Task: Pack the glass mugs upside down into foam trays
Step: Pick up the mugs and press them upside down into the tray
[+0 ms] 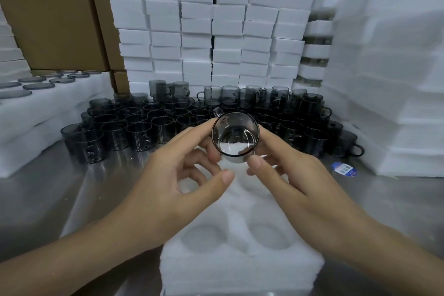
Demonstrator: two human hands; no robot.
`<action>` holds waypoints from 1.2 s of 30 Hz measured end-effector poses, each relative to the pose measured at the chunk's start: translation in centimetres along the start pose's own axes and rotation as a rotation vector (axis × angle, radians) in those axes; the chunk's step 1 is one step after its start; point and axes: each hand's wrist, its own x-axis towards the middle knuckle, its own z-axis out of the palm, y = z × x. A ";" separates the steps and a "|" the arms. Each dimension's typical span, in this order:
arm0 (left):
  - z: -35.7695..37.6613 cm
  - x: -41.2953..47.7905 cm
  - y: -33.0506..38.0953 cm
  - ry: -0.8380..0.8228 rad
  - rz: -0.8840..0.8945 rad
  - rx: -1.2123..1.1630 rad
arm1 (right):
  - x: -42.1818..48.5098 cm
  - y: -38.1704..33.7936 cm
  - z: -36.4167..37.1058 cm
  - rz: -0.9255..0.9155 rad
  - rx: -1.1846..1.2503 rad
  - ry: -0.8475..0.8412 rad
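Both hands meet over the middle of the view and share one smoky grey glass mug (235, 137), held in the air above the far end of a white foam tray (240, 269). The left hand (168, 175) grasps the mug from its nine o'clock side, forefinger along the rim and the other fingers curled beneath; the right hand (295, 175) grasps it from three o'clock, thumb lying near the glass at about five o'clock. The mug is tipped so that its open mouth faces the camera, and its small loop handle sticks out at eleven o'clock.

The foam tray lies on a shiny steel tabletop (48, 190) at six o'clock from the mug. Two round pockets (204, 235) in it show side by side, both bare; further pockets are hidden under the hands.

At twelve o'clock, beyond the held mug, a dense crowd of matching grey glass mugs (134, 127) stands on the tabletop, some stacked in a second layer at the back. Behind them rises a wall of stacked white foam blocks (216, 19). At ten o'clock are brown cardboard cartons (52, 12), with foam trays already holding mugs bottom-up (36, 84) below them. More white foam piles (389, 79) stand at two o'clock, and a small blue round sticker (343, 169) lies on the tabletop at three o'clock.
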 end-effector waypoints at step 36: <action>-0.5 -0.6 -0.2 0.120 0.156 0.100 | 0.0 -0.9 -0.4 -0.237 -0.116 0.096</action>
